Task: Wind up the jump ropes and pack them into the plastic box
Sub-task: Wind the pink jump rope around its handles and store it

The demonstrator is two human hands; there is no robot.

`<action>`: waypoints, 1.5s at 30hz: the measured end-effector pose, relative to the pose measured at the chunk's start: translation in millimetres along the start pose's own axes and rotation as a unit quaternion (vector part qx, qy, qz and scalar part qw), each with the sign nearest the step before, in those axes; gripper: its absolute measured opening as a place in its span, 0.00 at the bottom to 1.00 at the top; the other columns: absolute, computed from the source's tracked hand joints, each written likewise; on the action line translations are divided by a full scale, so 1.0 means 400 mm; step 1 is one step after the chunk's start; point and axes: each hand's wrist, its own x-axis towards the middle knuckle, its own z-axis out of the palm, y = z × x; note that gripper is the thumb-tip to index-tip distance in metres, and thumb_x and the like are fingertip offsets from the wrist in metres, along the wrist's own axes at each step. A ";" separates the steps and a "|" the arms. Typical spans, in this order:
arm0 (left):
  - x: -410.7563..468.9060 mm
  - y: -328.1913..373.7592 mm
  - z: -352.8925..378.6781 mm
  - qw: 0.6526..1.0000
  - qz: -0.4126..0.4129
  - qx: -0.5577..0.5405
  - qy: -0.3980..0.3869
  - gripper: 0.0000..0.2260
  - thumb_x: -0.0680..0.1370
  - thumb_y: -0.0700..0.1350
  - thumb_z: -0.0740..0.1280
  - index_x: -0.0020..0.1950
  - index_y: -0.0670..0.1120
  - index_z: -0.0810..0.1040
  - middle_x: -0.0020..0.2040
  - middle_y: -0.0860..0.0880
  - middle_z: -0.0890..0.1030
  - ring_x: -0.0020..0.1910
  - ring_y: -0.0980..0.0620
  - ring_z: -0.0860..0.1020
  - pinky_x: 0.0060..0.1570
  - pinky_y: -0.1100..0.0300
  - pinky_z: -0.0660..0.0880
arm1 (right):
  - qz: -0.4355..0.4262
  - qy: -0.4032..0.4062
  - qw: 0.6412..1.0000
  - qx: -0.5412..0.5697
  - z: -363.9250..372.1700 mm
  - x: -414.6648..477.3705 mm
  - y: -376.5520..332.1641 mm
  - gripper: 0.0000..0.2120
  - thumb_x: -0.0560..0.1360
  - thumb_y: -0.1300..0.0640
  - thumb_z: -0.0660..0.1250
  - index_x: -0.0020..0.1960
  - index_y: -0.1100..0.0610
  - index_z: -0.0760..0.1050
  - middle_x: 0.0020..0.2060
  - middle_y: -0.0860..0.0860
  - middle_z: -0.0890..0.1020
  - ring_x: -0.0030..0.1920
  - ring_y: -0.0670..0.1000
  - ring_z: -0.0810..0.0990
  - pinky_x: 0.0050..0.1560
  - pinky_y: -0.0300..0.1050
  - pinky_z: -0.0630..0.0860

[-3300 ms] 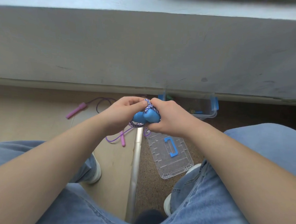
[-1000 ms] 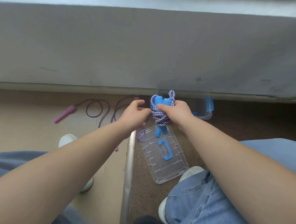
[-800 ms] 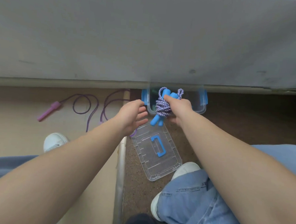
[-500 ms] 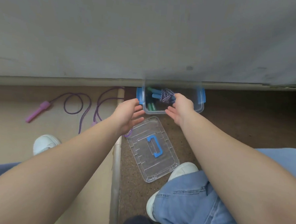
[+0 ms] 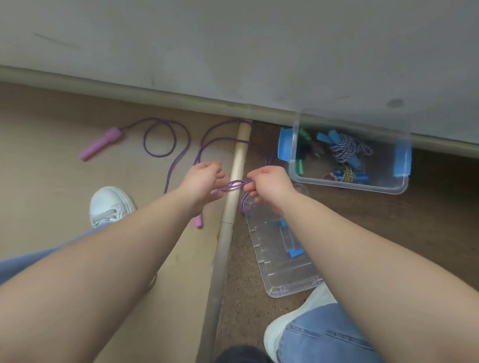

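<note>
A purple jump rope [image 5: 178, 153] with pink handles sprawls over the floor; one handle [image 5: 100, 143] lies far left, the other [image 5: 198, 221] pokes out under my left wrist. My left hand [image 5: 203, 181] and my right hand [image 5: 268, 183] both pinch a short stretch of its cord between them, just above the floor. The clear plastic box [image 5: 346, 184] with blue clips stands at the wall to the right. Inside lies the wound blue-handled rope [image 5: 342, 149] beside other wound ropes, green and blue.
The box's clear lid [image 5: 281, 264] with a blue handle lies on the floor below my right hand. A pale floor strip [image 5: 233, 192] divides beige floor from brown carpet. My white shoes [image 5: 108, 205] and jeans-clad legs sit low in view. A grey wall runs behind.
My right hand dropped the wound blue-handled rope into the box and pulled back. Both hands moved left and took hold of the purple rope's cord.
</note>
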 end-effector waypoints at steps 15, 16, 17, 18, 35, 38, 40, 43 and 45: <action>0.285 -0.046 -0.370 0.944 0.062 0.282 0.158 0.12 0.78 0.43 0.61 0.59 0.49 0.80 0.48 0.48 0.81 0.48 0.46 0.79 0.50 0.59 0.73 | -0.029 -0.044 0.947 -0.316 0.429 0.143 0.030 0.06 0.74 0.51 0.64 0.43 0.53 0.72 0.25 0.53 0.82 0.33 0.51 0.82 0.33 0.43 0.70; 0.302 -0.034 -0.392 0.931 0.074 0.309 0.181 0.14 0.78 0.43 0.61 0.61 0.49 0.79 0.52 0.47 0.82 0.53 0.45 0.79 0.53 0.59 0.73 | -0.024 -0.033 0.944 -0.329 0.445 0.157 0.025 0.07 0.73 0.50 0.64 0.44 0.53 0.72 0.24 0.52 0.82 0.35 0.52 0.81 0.32 0.43 0.69; 0.324 -0.024 -0.414 0.920 0.088 0.328 0.199 0.15 0.78 0.43 0.61 0.64 0.49 0.77 0.58 0.45 0.80 0.58 0.44 0.78 0.57 0.59 0.71 | -0.016 -0.032 0.942 -0.334 0.459 0.169 0.020 0.07 0.73 0.51 0.65 0.44 0.54 0.71 0.26 0.51 0.82 0.37 0.53 0.81 0.34 0.43 0.71; 0.343 -0.012 -0.433 0.909 0.102 0.344 0.214 0.17 0.77 0.43 0.62 0.67 0.49 0.75 0.64 0.43 0.76 0.63 0.42 0.75 0.62 0.56 0.70 | -0.010 -0.035 0.941 -0.335 0.471 0.183 0.016 0.05 0.73 0.52 0.64 0.42 0.53 0.72 0.28 0.52 0.83 0.40 0.55 0.82 0.37 0.44 0.75; 0.481 -0.023 -0.531 0.850 0.121 0.467 0.211 0.16 0.80 0.51 0.61 0.66 0.47 0.70 0.61 0.38 0.76 0.60 0.36 0.76 0.57 0.48 0.74 | -0.139 -0.013 0.985 -0.097 0.500 0.234 -0.099 0.02 0.79 0.49 0.61 0.48 0.45 0.69 0.37 0.48 0.81 0.35 0.47 0.81 0.37 0.42 0.73; 0.429 -0.023 -0.488 0.893 0.124 0.379 0.210 0.16 0.77 0.48 0.65 0.64 0.45 0.72 0.56 0.43 0.81 0.57 0.40 0.79 0.52 0.55 0.73 | -0.124 -0.054 0.990 -0.049 0.494 0.208 -0.112 0.06 0.82 0.47 0.58 0.58 0.43 0.66 0.40 0.49 0.76 0.27 0.51 0.75 0.25 0.41 0.71; 0.374 -0.016 -0.447 0.927 0.108 0.311 0.182 0.18 0.75 0.47 0.69 0.64 0.47 0.72 0.52 0.48 0.82 0.55 0.44 0.80 0.49 0.58 0.73 | -0.126 -0.062 0.985 -0.097 0.470 0.188 -0.119 0.03 0.80 0.48 0.60 0.53 0.44 0.70 0.38 0.51 0.78 0.30 0.53 0.74 0.28 0.43 0.71; 0.284 -0.020 -0.384 0.971 0.082 0.204 0.097 0.23 0.71 0.44 0.74 0.62 0.45 0.71 0.48 0.47 0.82 0.47 0.46 0.82 0.50 0.51 0.79 | -0.101 -0.071 0.979 -0.164 0.411 0.138 -0.128 0.05 0.72 0.57 0.63 0.42 0.56 0.77 0.29 0.53 0.76 0.29 0.54 0.73 0.35 0.48 0.70; 0.225 -0.021 -0.349 0.986 0.080 0.137 0.045 0.24 0.70 0.42 0.75 0.62 0.40 0.71 0.47 0.43 0.82 0.43 0.45 0.83 0.51 0.46 0.82 | -0.097 -0.076 0.975 -0.182 0.363 0.093 -0.140 0.06 0.72 0.57 0.62 0.39 0.56 0.77 0.29 0.52 0.77 0.30 0.54 0.73 0.36 0.45 0.69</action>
